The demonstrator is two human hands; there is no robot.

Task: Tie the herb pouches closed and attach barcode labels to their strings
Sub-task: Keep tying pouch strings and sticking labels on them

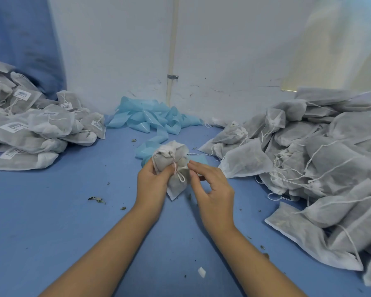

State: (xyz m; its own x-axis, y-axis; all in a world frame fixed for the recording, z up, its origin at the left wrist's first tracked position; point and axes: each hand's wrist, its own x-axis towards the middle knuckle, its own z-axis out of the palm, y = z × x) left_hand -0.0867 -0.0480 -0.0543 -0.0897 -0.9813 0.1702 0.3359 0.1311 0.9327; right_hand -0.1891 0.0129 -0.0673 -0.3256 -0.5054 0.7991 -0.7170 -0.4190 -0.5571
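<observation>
Our two hands work one herb pouch above a blue table [51, 211].

On our right lies the large heap of unlabelled pouches [321, 159]; on our left, the smaller heap of labelled pouches [36, 127]; at the back, by the wall, a tangle of light blue backing strip [150, 118]. Between the heaps, our left hand [151, 181] grips the herb pouch [171, 166] by its gathered neck, just above the table. Our right hand [210, 185] is beside it, thumb and forefinger pinched at the pouch's white string [181, 177].
</observation>
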